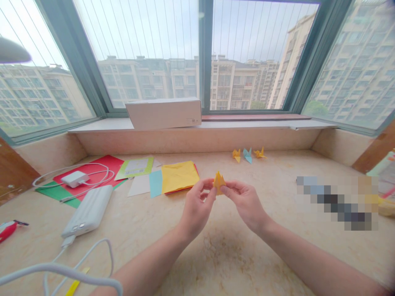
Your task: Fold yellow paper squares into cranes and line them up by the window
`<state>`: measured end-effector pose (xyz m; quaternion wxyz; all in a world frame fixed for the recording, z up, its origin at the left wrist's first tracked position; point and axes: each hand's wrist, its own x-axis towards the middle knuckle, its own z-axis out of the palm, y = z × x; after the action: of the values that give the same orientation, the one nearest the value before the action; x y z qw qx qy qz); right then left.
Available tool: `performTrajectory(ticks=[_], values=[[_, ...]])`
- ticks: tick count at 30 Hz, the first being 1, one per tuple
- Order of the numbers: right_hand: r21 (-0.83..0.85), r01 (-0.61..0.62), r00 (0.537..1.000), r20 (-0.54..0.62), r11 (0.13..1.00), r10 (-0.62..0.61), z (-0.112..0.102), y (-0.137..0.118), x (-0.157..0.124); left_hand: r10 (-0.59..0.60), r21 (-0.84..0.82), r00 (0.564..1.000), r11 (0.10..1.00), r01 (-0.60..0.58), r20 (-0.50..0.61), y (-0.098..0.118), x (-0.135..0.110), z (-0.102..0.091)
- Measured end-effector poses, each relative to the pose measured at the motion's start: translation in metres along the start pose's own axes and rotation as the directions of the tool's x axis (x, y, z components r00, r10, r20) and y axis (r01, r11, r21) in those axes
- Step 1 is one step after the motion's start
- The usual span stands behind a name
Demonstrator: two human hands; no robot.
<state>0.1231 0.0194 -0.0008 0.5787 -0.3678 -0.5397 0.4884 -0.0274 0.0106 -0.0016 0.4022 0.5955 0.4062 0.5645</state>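
Origami (219, 183) sits just below mid-frame, fingers of left hand (198, 204) and right hand (247, 201) clamped on opposite sides, probably to steady its folds.

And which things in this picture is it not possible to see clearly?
In the head view:
Yellow folded paper: sides partly hidden by left hand and right hand.
White box: print too small to read.
Red object: cut off by the left edge.
Object at right: pixelated beyond recognition.
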Motion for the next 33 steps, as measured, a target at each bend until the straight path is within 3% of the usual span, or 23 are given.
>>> performTrajectory(ticks=[11,19,27,33], values=[[-0.022,0.017,0.999,0.049,1.000,-0.016,-0.003,-0.002,0.004,-0.022,-0.034,1.000,0.999,0.022,-0.007,0.005,0.004,-0.002],[-0.199,0.096,0.995,0.061,0.975,-0.085,-0.011,0.002,0.004,-0.046,-0.001,0.999,0.999,0.046,0.019,0.005,0.005,-0.001],[-0.270,0.155,0.987,0.002,0.950,-0.160,-0.011,-0.003,0.001,-0.052,0.029,0.994,0.998,0.049,0.097,0.004,0.002,0.003],[-0.182,0.122,0.988,-0.074,0.976,-0.137,-0.013,-0.003,0.003,-0.049,-0.042,0.982,0.997,0.057,0.180,0.005,-0.001,0.006]])
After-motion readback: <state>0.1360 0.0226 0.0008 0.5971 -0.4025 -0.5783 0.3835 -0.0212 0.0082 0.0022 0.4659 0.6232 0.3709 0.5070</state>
